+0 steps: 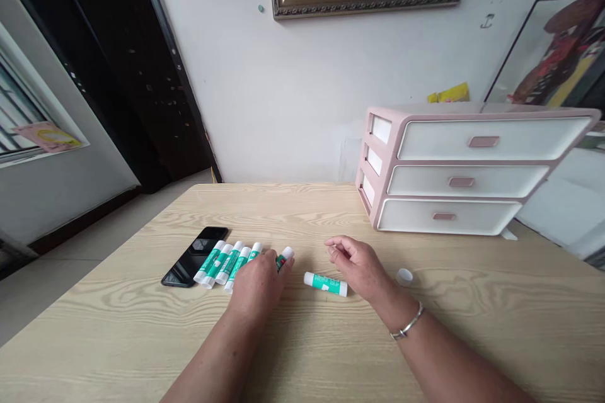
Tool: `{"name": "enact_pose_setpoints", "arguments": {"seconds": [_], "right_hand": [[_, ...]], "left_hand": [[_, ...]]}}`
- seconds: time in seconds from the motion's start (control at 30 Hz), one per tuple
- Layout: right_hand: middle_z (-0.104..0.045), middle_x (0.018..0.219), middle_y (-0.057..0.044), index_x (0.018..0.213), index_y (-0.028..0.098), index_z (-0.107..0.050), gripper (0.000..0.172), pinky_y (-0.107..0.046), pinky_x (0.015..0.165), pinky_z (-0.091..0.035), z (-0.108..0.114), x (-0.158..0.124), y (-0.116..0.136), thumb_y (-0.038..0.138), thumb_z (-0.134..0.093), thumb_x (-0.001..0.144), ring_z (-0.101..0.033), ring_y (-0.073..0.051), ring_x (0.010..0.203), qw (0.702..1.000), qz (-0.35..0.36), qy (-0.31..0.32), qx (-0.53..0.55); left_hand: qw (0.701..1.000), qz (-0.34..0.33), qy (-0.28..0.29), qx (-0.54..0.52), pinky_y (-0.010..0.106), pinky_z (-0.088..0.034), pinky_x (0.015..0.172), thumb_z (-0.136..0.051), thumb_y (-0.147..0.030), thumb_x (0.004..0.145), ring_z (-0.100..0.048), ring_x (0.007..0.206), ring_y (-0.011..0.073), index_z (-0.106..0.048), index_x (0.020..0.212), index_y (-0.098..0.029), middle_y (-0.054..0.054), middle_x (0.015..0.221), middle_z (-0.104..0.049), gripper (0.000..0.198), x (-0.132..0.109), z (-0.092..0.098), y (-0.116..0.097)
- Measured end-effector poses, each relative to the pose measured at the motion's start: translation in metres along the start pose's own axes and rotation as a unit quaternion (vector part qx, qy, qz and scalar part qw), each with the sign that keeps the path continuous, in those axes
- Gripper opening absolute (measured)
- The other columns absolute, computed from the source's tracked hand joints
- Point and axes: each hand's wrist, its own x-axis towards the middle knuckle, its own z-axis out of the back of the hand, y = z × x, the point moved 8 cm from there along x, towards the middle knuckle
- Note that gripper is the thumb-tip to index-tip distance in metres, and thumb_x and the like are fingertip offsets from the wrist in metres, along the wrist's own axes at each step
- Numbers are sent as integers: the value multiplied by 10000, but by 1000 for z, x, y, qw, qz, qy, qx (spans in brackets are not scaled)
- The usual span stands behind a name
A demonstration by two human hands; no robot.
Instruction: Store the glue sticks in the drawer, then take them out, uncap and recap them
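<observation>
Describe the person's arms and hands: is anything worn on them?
No sleeves or gloves are in view. The right hand has a thin silver bangle at its wrist. The left hand shows no watch or bracelet. No ring can be made out on either.

Pale matt wood-grain table (142,340), glossy black phone (193,256), smooth plastic drawer unit (392,157).

Nothing legible anywhere. White print on the green labels of the white-capped plastic glue sticks (325,283) is too small to read.
</observation>
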Motion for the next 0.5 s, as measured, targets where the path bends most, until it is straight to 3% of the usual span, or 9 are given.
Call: {"name": "enact_pose_setpoints", "arguments": {"seconds": [0.2,0.33,0.5], "right_hand": [[-715,855,-33,1100,193,-705,273,-286,709,-489,-19,-6,8,304,-578,887,-637,-160,740,995,0,86,-57],[-703,972,-61,1117,194,-700,316,-316,793,-487,-28,-12,15,296,-661,821,-635,-194,864,981,21,136,-135],[-694,984,-60,1049,219,-709,276,-324,837,-466,-35,-20,28,149,-619,798,-632,-209,924,960,60,188,-197]], "left_hand": [[995,15,-22,96,338,-450,674,-474,-392,914,-693,887,288,-671,910,-181,131,976,-733,289,-1,2,7],[995,-2,-60,85,342,-464,775,-518,-263,875,-661,986,277,-652,991,-165,132,1045,-695,203,1,7,10],[992,-41,-117,3,324,-448,773,-500,-287,920,-641,939,244,-653,991,-176,113,1031,-665,203,-1,11,4]]}}
